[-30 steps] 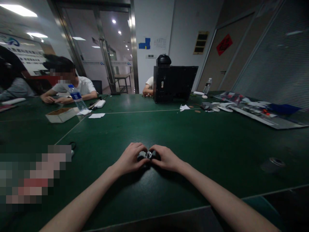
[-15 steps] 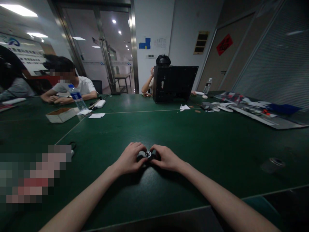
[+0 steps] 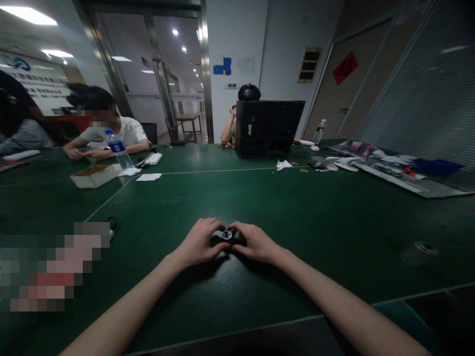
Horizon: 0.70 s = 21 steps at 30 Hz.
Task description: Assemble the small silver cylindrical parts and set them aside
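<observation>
A small dark part with a shiny round metal centre [image 3: 226, 235] rests on the green table [image 3: 260, 207] straight in front of me. My left hand [image 3: 200, 243] is curled round its left side and my right hand [image 3: 256, 243] round its right side. Both hands grip it with bent fingers, thumbs meeting near the metal centre. Most of the part's body is hidden under my fingers.
A black box-like case [image 3: 269, 127] stands at the far middle with a person behind it. At far left sit a water bottle [image 3: 118, 147], an open cardboard box [image 3: 94, 175] and other people. Papers and flat panels [image 3: 401, 173] lie far right. A small round object [image 3: 419, 251] lies near right.
My hands and the part stay in place with only slight finger shifts. The person behind the black case has raised an arm to the head.
</observation>
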Tool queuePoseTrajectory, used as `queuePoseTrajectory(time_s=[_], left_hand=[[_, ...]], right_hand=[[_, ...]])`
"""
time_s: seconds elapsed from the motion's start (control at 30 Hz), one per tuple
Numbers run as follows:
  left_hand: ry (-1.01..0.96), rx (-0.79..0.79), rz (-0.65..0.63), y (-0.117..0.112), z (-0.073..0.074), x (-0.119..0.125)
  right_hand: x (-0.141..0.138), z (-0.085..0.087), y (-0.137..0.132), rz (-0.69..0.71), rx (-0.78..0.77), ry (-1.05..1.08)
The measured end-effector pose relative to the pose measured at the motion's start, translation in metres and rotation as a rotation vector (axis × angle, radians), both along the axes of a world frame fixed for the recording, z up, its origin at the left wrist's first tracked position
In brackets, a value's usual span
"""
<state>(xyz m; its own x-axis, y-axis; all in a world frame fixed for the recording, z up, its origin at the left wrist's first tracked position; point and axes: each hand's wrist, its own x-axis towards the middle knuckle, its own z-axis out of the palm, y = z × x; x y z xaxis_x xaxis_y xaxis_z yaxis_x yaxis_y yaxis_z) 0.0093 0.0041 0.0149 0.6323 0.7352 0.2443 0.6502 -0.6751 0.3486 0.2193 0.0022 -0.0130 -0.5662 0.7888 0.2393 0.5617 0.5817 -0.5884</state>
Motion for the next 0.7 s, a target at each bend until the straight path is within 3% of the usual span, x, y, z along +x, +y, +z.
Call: queuePoseTrajectory(time_s=[0.43, 0.7], left_hand=[[-0.005, -0.06, -0.033, -0.0009, 0.0006, -0.0013], [0.037, -0.044, 0.011, 0.0021, -0.0034, -0.002]], right_hand=[[0.0014, 0.0023, 0.0003, 0.014, -0.01, 0.0], [0.0008, 0.0027, 0.0006, -0.004, -0.038, -0.015]])
